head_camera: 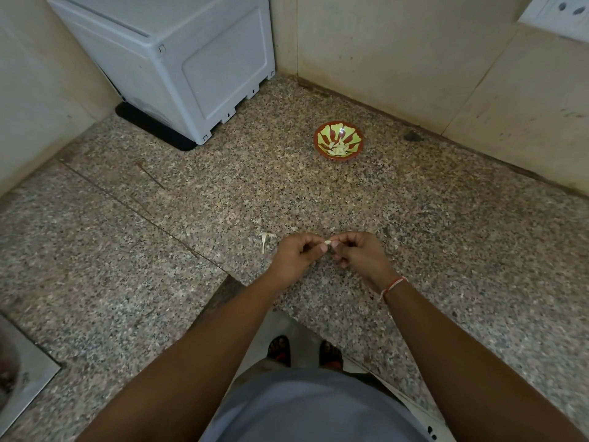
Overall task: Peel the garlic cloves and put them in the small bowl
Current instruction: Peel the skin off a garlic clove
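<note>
While both hands, left (pixel 294 255) and right (pixel 358 253), pinch one clove (pixel 327 242) above the bench (pixel 191 202), slick skin could drop it short of the bowl (pixel 338 140).

no text, label, brand, number or sign can be read anywhere.

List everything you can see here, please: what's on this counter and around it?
small bowl: one, red and green, far on the countertop, pale peeled pieces inside
garlic clove: one, whitish, pinched between both hands
garlic skin: a few pale scraps, on the counter left of the hands
appliance: one, white, back left corner
countertop: one, speckled granite
wall socket: one, white, top right
left hand: one, pinching the clove
right hand: one, red-and-white wrist thread, pinching the clove
</note>
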